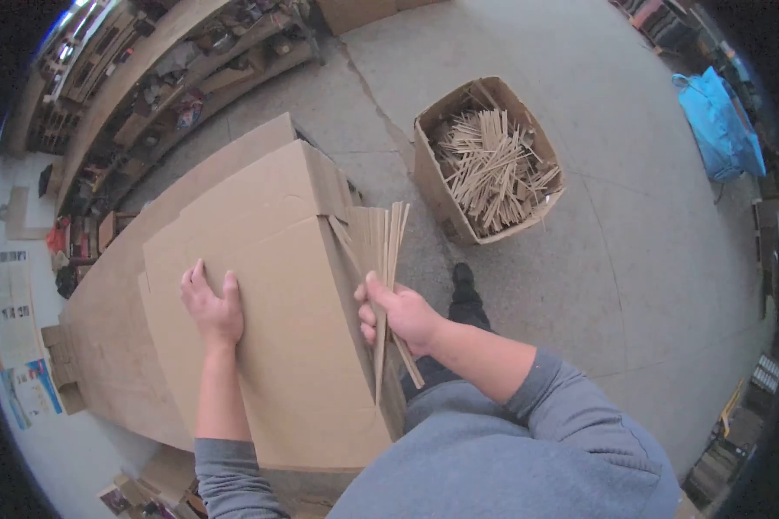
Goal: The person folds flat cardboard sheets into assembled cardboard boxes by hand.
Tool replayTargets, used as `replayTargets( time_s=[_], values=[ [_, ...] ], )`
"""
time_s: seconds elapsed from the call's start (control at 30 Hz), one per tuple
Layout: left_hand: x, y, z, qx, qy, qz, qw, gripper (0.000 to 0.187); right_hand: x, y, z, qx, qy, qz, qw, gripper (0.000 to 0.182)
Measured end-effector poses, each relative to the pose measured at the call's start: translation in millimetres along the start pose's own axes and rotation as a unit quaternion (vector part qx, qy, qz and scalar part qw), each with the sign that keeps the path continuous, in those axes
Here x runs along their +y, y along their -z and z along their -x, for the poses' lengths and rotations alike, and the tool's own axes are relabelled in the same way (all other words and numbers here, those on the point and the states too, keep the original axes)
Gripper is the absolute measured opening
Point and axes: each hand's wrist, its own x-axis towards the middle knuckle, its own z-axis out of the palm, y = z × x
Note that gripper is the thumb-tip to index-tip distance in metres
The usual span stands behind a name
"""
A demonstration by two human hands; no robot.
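My left hand lies on the brown cardboard, its thumb and fingers spread apart. At the cardboard's right edge, my right hand is closed around a bundle of thin cardboard strips. The strips fan out above the fist, and a few ends stick out below it. The cardboard looks like a flattened stack, with a folded flap at its upper right corner. My right fingers are partly hidden by the strips.
An open cardboard box full of loose strips stands on the concrete floor. The cardboard rests on a wooden table. Cluttered shelves run along the upper left. A blue bag lies at the far right.
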Motion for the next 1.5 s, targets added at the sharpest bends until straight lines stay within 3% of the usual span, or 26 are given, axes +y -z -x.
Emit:
replayTargets(
  time_s=[0.07, 0.47, 0.57, 0.77, 0.9, 0.97, 1.0, 1.07, 1.17, 1.27, 1.37, 1.5],
  values=[
    [2.3, 1.3, 0.6, -0.008, 0.008, -0.004, 1.000, 0.065, 1.5, -8.2, 1.3, 0.049, -0.001, -0.011, 0.999, 0.041],
    [7.4, 3.8, 0.4, -0.033, 0.034, -0.012, 0.999, 0.073, 13.3, 34.3, -25.2, -0.150, -0.045, -0.051, 0.986, 0.042],
    [-1.5, -1.3, -0.2, -0.017, -0.004, -0.019, 1.000, 0.074, 17.8, 46.1, -34.3, -0.197, -0.045, -0.032, 0.979, 0.042],
    [-0.5, -2.0, 1.5, -0.018, -0.003, 0.004, 1.000, 0.075, 10.7, 46.2, -31.7, -0.184, -0.044, 0.038, 0.981, 0.044],
    [-5.0, -6.5, -3.1, 0.008, -0.017, 0.006, 1.000, 0.075, 22.7, 51.3, -14.1, -0.095, -0.041, 0.018, 0.994, 0.042],
    [-11.1, -17.8, 0.7, 0.055, -0.043, -0.001, 0.998, 0.073, 42.5, 70.3, 7.8, 0.004, -0.041, -0.044, 0.998, 0.042],
    [-10.8, -13.3, 2.8, 0.043, -0.035, 0.000, 0.998, 0.073, 51.2, 102.7, 7.8, 0.073, -0.034, -0.057, 0.995, 0.038],
    [-4.2, -6.6, 2.6, 0.003, -0.019, 0.004, 1.000, 0.073, 70.7, 170.6, 11.3, 0.335, 0.010, -0.111, 0.935, 0.024],
    [-0.4, -5.1, 0.3, -0.004, -0.003, -0.049, 0.999, 0.074, 43.4, 156.5, 32.2, 0.305, 0.021, 0.045, 0.951, 0.037],
    [-10.9, -11.4, -1.4, 0.014, -0.021, -0.026, 0.999, 0.075, 35.1, 85.4, 37.9, 0.216, 0.049, 0.241, 0.945, 0.033],
    [6.2, 0.1, -0.5, -0.025, 0.032, -0.034, 0.999, 0.077, 26.6, 36.6, 42.3, 0.129, 0.061, 0.365, 0.920, 0.034],
    [-4.4, -6.8, -2.7, -0.020, 0.022, -0.033, 0.999, 0.076, 36.6, 31.2, 32.1, 0.031, 0.036, 0.357, 0.933, 0.023]
  ],
)
